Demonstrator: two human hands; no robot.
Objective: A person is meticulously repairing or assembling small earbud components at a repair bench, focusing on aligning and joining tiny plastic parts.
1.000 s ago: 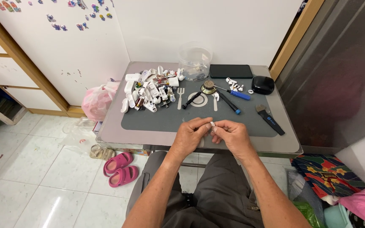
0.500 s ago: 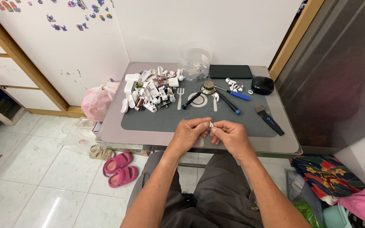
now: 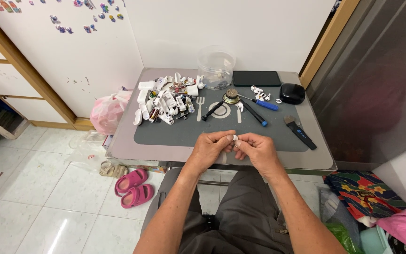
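Both hands meet at the near edge of the small grey table, over the person's lap: the left hand and the right hand are each curled shut, fingertips pinching one small white piece between them, which sits just above the near rim of the dark mat. It is too small to say what it is, though it looks like the same kind of thing as the heap of small white parts piled on the far left of the mat. Judging by how things lie, the work is somewhere in the middle: that heap is large and untouched, only one piece is in hand, and I can see no separate pile of finished ones. On the far side stands a clear plastic tub with a few bits in its bottom, and beside it, to the right, lies a flat black slab. Further right sits a black rounded case. Tools lie idle mid-mat, well apart from the hands: a black-handled tool on the right, a blue-handled screwdriver, and a small round metal part. A few loose white bits lie near the screwdriver. On the floor to the left are pink sandals and a pink bag.
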